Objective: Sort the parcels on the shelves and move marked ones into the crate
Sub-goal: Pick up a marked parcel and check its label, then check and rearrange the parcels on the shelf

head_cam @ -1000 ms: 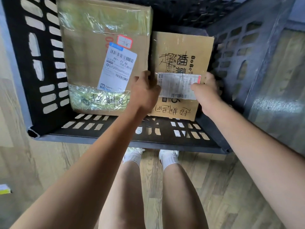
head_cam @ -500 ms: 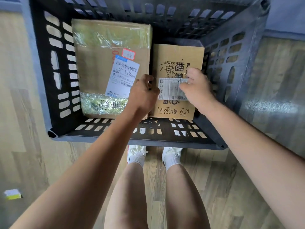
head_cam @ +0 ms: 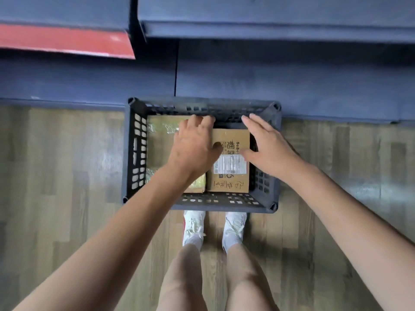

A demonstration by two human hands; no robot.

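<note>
A dark slatted plastic crate (head_cam: 130,153) stands on the wood floor in front of my feet. Two cardboard parcels lie flat inside it. The larger taped parcel (head_cam: 160,142) is on the left, mostly covered by my left hand (head_cam: 194,147). The smaller parcel (head_cam: 231,162), with a white label and black handwriting, is on the right. My left hand hovers over the gap between the parcels, fingers spread, holding nothing. My right hand (head_cam: 267,147) hovers open over the smaller parcel's right edge, fingers pointing away from me.
Blue-grey shelf boards (head_cam: 269,28) run across the top, just beyond the crate. A red flat item (head_cam: 67,40) lies on the upper left shelf. My white shoes (head_cam: 194,227) stand right against the crate's near wall. Wood floor (head_cam: 62,176) extends on both sides.
Both hands have let go of the smaller parcel and lifted with fingers spread. My head has risen, so the crate looks smaller and the shelves have come into view.
</note>
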